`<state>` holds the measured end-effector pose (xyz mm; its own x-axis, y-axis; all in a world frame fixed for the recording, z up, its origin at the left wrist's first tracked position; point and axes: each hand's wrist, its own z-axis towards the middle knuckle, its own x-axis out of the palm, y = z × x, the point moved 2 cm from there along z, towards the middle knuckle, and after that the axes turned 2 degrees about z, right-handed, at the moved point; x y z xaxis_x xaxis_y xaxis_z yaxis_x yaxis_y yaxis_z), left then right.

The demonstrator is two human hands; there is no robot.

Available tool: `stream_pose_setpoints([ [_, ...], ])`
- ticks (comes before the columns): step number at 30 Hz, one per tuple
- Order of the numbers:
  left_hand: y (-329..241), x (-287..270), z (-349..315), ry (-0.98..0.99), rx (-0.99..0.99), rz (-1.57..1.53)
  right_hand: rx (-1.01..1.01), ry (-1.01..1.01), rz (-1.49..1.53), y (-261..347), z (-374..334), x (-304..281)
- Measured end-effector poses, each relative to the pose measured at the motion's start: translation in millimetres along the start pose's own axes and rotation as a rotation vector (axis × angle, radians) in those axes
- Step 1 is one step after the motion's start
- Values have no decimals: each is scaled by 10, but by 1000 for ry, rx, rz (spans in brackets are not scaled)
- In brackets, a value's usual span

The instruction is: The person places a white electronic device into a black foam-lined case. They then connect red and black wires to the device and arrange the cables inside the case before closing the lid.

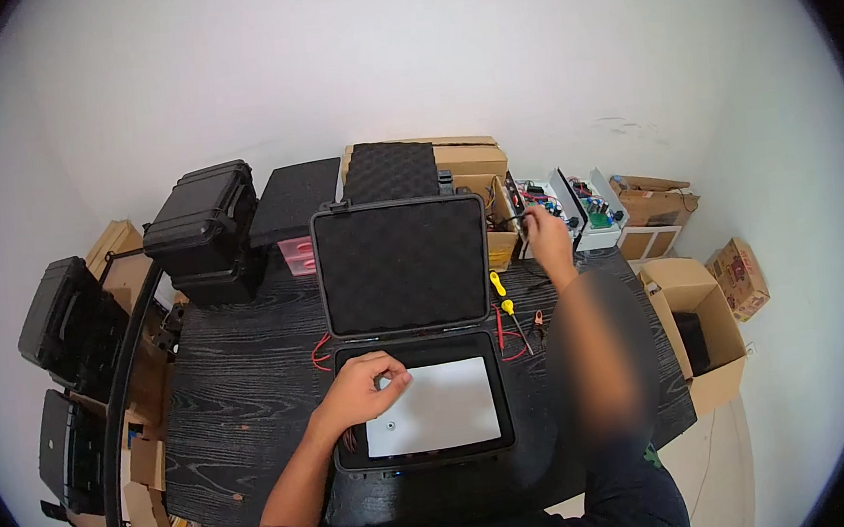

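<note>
In front of me lies an open black hard case (408, 327), its foam-lined lid raised. A white panel (445, 407) sits in its lower half, with a small round metal part (391, 426) on it. My left hand (365, 387) hovers at the panel's upper left corner, fingers curled toward the thumb; whatever is in them is hidden. Farther off to the right, my right hand (547, 237) is stretched beside a cardboard box, its fingers closed on a thin black thing (512, 218) too small to identify.
Right of the case lie a yellow-handled screwdriver (509, 309) and red wires (516, 348). Circuit boards in white housings (598, 210) stand behind my right hand. Stacked black cases (202, 217) occupy the back left; an open carton (693, 320) stands beyond the table's right edge.
</note>
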<state>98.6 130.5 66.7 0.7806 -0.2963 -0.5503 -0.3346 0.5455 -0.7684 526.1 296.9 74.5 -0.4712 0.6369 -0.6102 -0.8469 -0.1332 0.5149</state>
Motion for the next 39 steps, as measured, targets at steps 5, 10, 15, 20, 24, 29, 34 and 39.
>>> stream_pose_setpoints([
  [5,-199,-94,48,-31,80,31,-226,-196,231,679,-204,-884],
  [10,-644,-132,135,-88,233,98,-417,-105,202,1272,-587,-1280],
  [15,-1058,75,303,-92,398,51,-672,2,213,1831,-1008,-1426],
  [20,-1004,348,374,251,414,-188,-635,407,354,2012,-1278,-1302],
  [24,-1038,313,338,276,391,-511,-330,670,641,1873,-1478,-1087],
  [29,-854,222,350,13,384,-1005,-173,989,821,1739,-1744,-994],
  [34,-931,48,451,-181,287,-906,-423,965,321,1713,-1767,-1169],
  [39,-705,151,525,114,104,-549,-515,817,331,1717,-1755,-1397],
])
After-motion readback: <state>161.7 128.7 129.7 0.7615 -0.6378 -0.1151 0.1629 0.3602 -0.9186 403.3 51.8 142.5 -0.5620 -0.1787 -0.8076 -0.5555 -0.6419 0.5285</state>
